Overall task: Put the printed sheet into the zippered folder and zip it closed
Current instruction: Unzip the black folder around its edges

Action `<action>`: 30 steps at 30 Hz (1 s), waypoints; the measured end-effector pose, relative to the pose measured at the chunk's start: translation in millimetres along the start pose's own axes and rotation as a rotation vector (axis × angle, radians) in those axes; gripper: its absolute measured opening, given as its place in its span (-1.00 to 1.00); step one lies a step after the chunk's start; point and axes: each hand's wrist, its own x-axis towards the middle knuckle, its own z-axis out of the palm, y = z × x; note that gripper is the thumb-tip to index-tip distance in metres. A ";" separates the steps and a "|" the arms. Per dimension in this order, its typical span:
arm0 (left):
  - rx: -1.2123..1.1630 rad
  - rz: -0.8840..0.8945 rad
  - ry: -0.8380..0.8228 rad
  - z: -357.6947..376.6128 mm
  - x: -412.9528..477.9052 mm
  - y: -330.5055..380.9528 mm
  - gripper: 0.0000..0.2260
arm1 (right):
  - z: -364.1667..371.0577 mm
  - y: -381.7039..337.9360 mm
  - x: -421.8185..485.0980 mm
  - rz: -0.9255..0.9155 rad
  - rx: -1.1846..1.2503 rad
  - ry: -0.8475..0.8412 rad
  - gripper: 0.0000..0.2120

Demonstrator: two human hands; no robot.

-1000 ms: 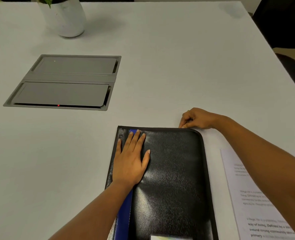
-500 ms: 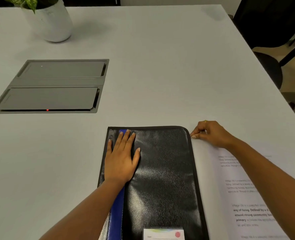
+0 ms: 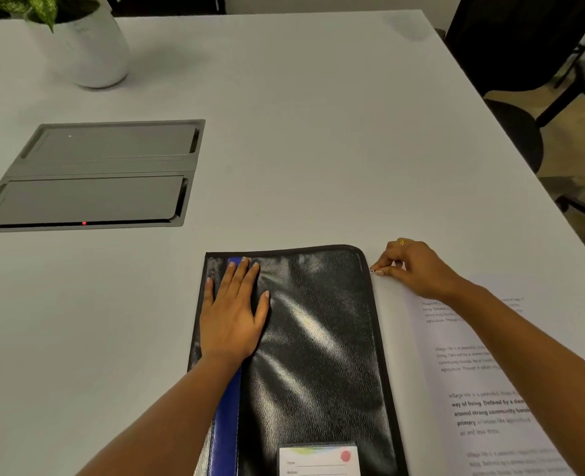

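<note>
Just changed: the right hand is carrying the zip pull round the far right corner of the zippered folder; a second ago it was on the far edge, half a second ago at the corner, and now it is starting down the right side
Meaning for the task: the folder is most likely being unzipped, since the printed sheet is still lying outside it; the long right side is still waiting to be run before anything can go in
Right-hand grip: thumb and fingertips are pinching together on the small metal pull, the other fingers curling in
Left-hand grip: the left hand is lying flat with fingers straight and spread, pressing down the folder's far left part and gripping nothing
Left hand against earlier: it is staying on the same spot of the cover, fingertips reaching the top of the blue strip
Folder: it is lying flat on the white table, a label card showing at its near end
Sheet: it is lying on the table close against the folder's right edge, partly hidden under the right forearm
View against earlier: the camera is showing more of the sheet's text and of the dark chair, while the plant pot and grey cable hatch are sitting further left
</note>
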 end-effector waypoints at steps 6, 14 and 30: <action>0.006 0.009 0.002 0.2 -0.2 1.0 -0.52 | 12.0 6.6 -1.3 0.048 -0.041 -0.012 -0.89; 0.059 0.005 -0.001 -1.5 -2.0 7.6 -0.54 | 32.8 0.8 -3.4 0.114 -0.237 -0.156 -0.87; -0.023 -0.058 0.004 16.2 -34.2 40.2 -0.48 | 6.7 0.2 -5.5 -0.060 -0.445 -0.264 -0.70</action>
